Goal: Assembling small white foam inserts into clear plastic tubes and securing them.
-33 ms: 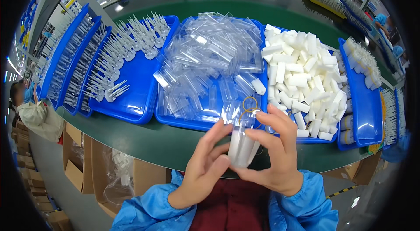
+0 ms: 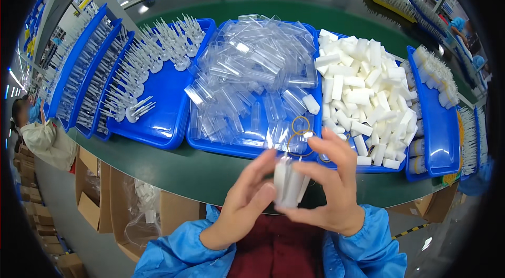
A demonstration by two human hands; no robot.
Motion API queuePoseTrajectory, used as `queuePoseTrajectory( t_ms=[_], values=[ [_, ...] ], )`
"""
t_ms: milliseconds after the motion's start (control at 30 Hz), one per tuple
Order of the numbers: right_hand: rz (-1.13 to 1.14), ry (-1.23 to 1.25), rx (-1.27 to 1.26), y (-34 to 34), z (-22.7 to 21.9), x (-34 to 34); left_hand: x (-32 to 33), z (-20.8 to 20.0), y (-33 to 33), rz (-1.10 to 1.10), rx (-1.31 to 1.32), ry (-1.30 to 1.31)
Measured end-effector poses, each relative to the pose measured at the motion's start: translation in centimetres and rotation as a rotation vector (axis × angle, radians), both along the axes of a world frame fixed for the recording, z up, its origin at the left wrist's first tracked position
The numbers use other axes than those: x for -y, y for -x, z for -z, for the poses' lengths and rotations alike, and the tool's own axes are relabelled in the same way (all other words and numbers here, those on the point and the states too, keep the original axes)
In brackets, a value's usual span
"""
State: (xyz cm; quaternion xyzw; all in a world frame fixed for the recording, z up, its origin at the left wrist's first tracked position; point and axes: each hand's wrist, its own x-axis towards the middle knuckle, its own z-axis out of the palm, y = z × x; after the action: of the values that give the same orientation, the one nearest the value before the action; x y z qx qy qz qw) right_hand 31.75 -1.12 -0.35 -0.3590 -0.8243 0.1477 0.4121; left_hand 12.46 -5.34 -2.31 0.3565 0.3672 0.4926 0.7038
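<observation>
White blocks (image 2: 294, 188) sit gripped in my right hand (image 2: 335, 189) by the bench's near edge (image 2: 158, 166); I'd keep that pinch light, steadying with my half-open left hand (image 2: 243, 201) beside them.

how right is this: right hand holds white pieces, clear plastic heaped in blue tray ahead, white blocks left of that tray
Not left: the head view shows the white blocks right of that tray of clear plastic; the right hand does hold white pieces.

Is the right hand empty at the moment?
No, the right hand has white pieces held between its thumb and fingers.
</observation>
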Motion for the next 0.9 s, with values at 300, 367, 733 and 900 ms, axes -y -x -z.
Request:
queuePoseTrajectory(
  t_ms=[300, 367, 733, 900],
  values=[
    [-0.062, 0.111, 0.087, -1.0, 0.2, 0.9, -0.3, -0.1, -0.4, 0.146, 0.019, 0.076],
    [-0.073, 0.096, 0.173, -1.4, 0.6, 1.0, 0.1, 0.0, -0.8, 0.172, 0.031, 0.057],
    [-0.186, 0.007, 0.162, -1.1, 2.6, 2.7, 0.4, 0.5, -1.2, 0.441, 0.105, 0.23],
    [-0.23, 0.268, 0.0, -0.8, -0.7, 0.4, 0.3, 1.3, -0.4, 0.191, -0.198, 0.053]
  ],
)
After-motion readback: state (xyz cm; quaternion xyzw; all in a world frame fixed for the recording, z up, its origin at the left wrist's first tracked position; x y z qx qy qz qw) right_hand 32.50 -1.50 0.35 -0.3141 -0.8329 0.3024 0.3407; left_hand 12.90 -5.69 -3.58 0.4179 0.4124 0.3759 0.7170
